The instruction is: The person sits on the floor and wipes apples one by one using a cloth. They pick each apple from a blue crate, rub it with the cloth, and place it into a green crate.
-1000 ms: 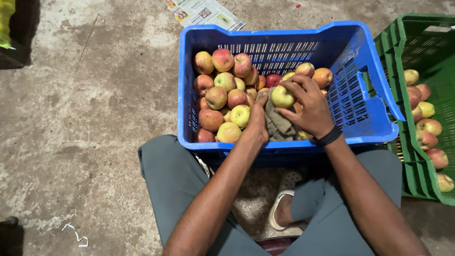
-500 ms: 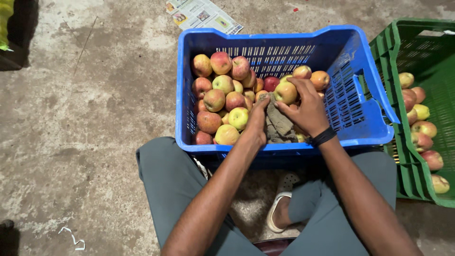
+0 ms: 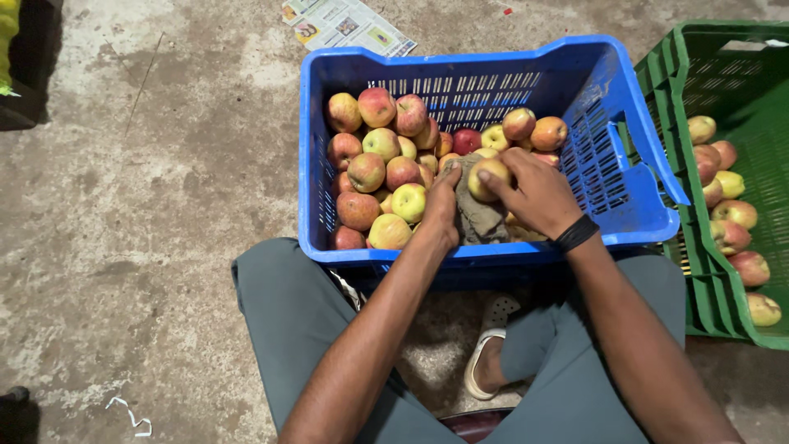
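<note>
A blue slatted crate (image 3: 633, 193) sits on the floor before my knees, filled with several red and yellow apples (image 3: 378, 164). Inside it, my left hand (image 3: 442, 215) grips a dull brown cloth (image 3: 477, 218) bunched up over the fruit. My right hand (image 3: 538, 193), with a black band at the wrist, holds a yellow-red apple (image 3: 489, 177) pressed against that cloth.
A green crate (image 3: 723, 99) with several apples along its left side stands at the right, touching the blue one. A printed paper sheet (image 3: 345, 23) lies on the stained concrete floor behind. A dark box (image 3: 25, 74) stands at the far left. My sandalled foot (image 3: 486, 349) is under the crate's edge.
The apple in my right hand has come down from above the fruit onto the cloth held by my left hand. The view has shifted slightly.
</note>
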